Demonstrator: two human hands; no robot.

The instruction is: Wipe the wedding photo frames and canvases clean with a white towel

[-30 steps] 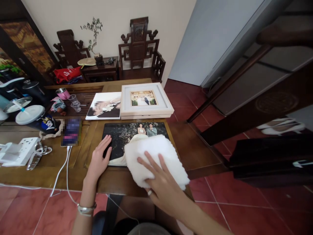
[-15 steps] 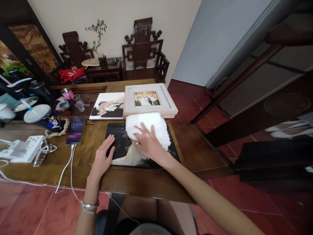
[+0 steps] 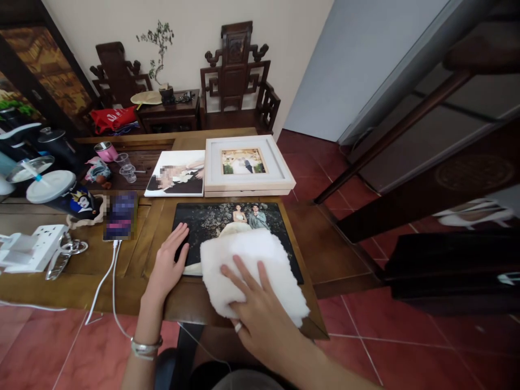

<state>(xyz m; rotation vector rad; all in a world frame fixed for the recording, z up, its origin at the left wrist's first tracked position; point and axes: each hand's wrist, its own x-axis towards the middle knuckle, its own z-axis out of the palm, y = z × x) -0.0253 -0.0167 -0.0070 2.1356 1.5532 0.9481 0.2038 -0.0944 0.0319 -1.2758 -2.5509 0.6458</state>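
Observation:
A dark photo print (image 3: 227, 222) showing a couple lies flat near the front edge of the wooden table (image 3: 89, 287). My left hand (image 3: 168, 262) rests flat on the print's left edge, fingers stretched out. A fluffy white cloth (image 3: 252, 271) covers the print's near right part and reaches over the table edge. On top of that cloth lies my right hand (image 3: 254, 306), fingers spread and pressing down, a ring on one finger.
Behind the print sit a white framed photo (image 3: 247, 169) and an unframed photo (image 3: 176, 174). To the left are a phone (image 3: 119, 215) with a white cable, a power strip (image 3: 34, 248), cups and a lidded tumbler (image 3: 60, 196). Carved chairs stand by the far wall.
My right hand slid the white cloth from the near edge up to the print's top, then back down to the near edge. My left hand stayed put.

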